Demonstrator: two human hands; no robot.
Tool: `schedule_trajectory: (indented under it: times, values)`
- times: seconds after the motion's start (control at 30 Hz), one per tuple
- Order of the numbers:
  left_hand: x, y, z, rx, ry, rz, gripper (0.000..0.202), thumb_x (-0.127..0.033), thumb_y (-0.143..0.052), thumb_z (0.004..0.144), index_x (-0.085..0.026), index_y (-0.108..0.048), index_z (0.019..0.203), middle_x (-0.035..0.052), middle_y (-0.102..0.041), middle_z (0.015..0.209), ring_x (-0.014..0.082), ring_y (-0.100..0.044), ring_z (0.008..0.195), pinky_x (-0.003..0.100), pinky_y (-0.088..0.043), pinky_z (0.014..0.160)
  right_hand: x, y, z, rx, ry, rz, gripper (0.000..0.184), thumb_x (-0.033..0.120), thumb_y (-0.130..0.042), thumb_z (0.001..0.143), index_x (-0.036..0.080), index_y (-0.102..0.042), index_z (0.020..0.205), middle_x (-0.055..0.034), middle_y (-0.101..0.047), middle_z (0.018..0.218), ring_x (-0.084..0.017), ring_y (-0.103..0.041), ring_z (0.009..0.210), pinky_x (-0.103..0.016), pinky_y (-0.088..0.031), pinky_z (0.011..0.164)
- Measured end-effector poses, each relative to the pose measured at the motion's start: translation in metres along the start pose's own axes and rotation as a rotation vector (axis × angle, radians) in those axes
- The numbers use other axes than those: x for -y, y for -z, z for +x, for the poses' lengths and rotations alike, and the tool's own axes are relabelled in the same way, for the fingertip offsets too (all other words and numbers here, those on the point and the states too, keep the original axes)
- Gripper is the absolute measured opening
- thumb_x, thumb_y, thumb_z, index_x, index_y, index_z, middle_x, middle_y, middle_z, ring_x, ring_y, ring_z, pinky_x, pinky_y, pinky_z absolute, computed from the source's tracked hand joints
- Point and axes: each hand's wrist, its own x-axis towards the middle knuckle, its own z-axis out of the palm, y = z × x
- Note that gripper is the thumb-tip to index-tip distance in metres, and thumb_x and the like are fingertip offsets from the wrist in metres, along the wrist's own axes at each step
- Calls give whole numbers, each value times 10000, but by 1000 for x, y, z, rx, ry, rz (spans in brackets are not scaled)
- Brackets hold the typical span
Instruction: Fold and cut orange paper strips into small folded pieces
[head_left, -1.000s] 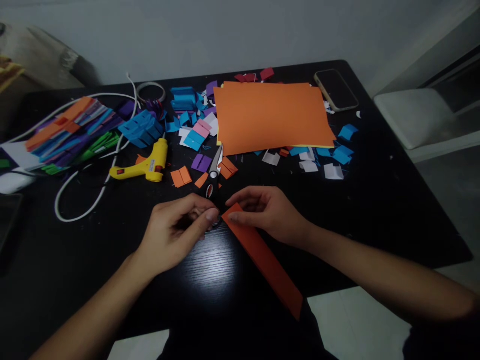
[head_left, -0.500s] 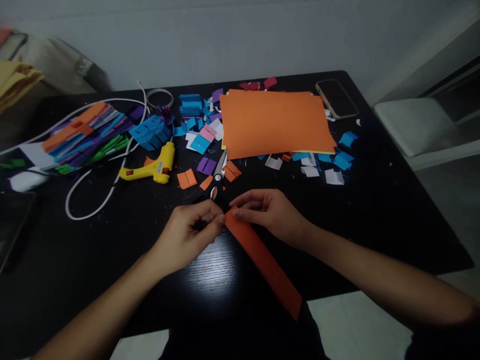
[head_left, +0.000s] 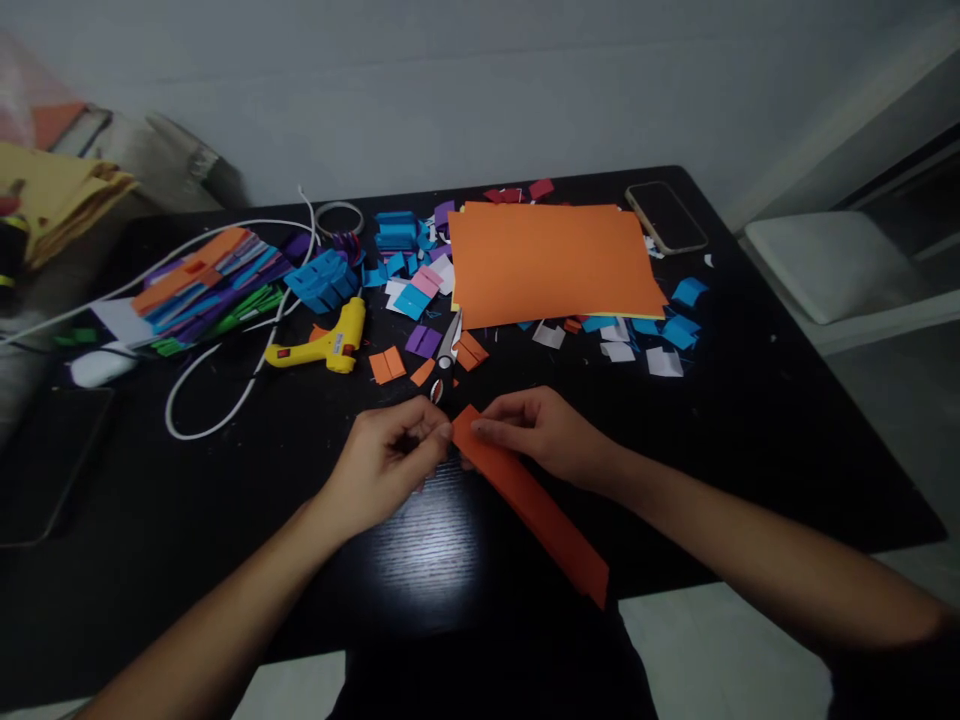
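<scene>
A long folded strip of orange paper (head_left: pixel 536 505) slants from between my hands down toward the near table edge. My left hand (head_left: pixel 390 455) pinches its far left corner between thumb and forefinger. With the thumb on top and fingers curled beneath, my right hand (head_left: pixel 544 435) grips the strip close to that same end. Just beyond my hands lie scissors (head_left: pixel 448 355), their handles partly in shadow. Small orange paper pieces (head_left: pixel 387 365) and a folded purple piece (head_left: pixel 423 341) are scattered around the scissors.
Orange sheets (head_left: pixel 555 265) are stacked at the back, with paper scraps around them. To the left are a yellow glue gun (head_left: pixel 322 347), a white cable (head_left: pixel 169 400) and bundled coloured strips (head_left: pixel 217 280). A phone (head_left: pixel 667 217) lies back right; a dark tablet-like device (head_left: pixel 52 465) is at left.
The camera view has shifted slightly, so the table things appear lower and further right. Both hands keep hold of the strip; its near end sits a little higher, and my right fingers have closed in.
</scene>
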Motion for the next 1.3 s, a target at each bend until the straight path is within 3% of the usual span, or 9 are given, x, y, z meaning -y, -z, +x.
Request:
schedule_trajectory:
  times: [0.3,0.5,0.63,0.83,0.9,0.97,1.07,1.17,1.3]
  values:
    - [-2,4,1,-39,26,-16,247,-338,-583,984,-170,-605,804,-24,-606,629,95,-569,479,191,-448,454,-1,0,1,21,14,8,441,576,-847,787,151,-792,895,-75,-825,875,-189,-770,802,-308,-581,760]
    - [-5,4,4,27,8,-15,239,-383,-617,967,-171,-625,857,-39,-583,632,103,-587,514,201,-459,500,4,-12,-2,34,49,-170,412,551,-809,846,142,-794,896,-83,-819,876,-187,-763,803,-302,-579,739]
    - [-12,9,5,69,-4,-29,280,-416,-623,944,-178,-601,800,-44,-571,610,104,-564,474,208,-447,468,10,-18,-10,65,47,-205,382,525,-802,859,144,-802,895,-85,-818,874,-187,-756,789,-300,-580,723]
    - [-27,20,-12,-19,-3,20,314,-444,-649,927,-182,-584,766,-43,-567,611,103,-560,475,207,-440,487,15,0,-40,155,-11,-245,370,516,-771,882,147,-789,910,-67,-813,821,-166,-751,728,-309,-589,754]
    - [-26,18,-24,-73,11,58,339,-478,-629,934,-191,-577,762,-44,-565,595,119,-568,485,222,-454,501,14,9,-52,160,15,-390,372,503,-704,936,142,-780,892,-64,-796,766,-157,-731,669,-304,-587,717]
    - [-22,14,-38,-139,32,113,364,-508,-592,948,-193,-584,766,-43,-566,558,134,-568,479,232,-446,506,12,16,-62,93,85,-675,409,492,-585,1008,143,-780,921,-58,-790,756,-147,-711,623,-283,-576,649]
    - [-11,9,-58,-245,60,222,388,-511,-537,971,-204,-555,735,-47,-556,531,143,-552,470,238,-425,506,4,21,-73,-28,168,-845,338,398,-605,999,135,-780,879,-55,-766,736,-159,-700,636,-266,-529,598]
    - [0,3,-77,-344,49,378,355,-452,-547,968,-206,-571,713,-36,-570,573,154,-560,542,245,-405,552,-10,14,-80,-202,279,-995,204,274,-627,982,149,-778,927,-73,-768,848,-192,-709,755,-313,-542,709]
    - [10,-6,-97,-417,1,584,254,-362,-585,945,-209,-646,751,23,-663,726,219,-624,714,321,-476,702,-34,-8,-84,-433,461,-1204,177,136,-599,967,109,-744,1067,-209,-711,1120,-337,-649,1071,-508,-515,941]
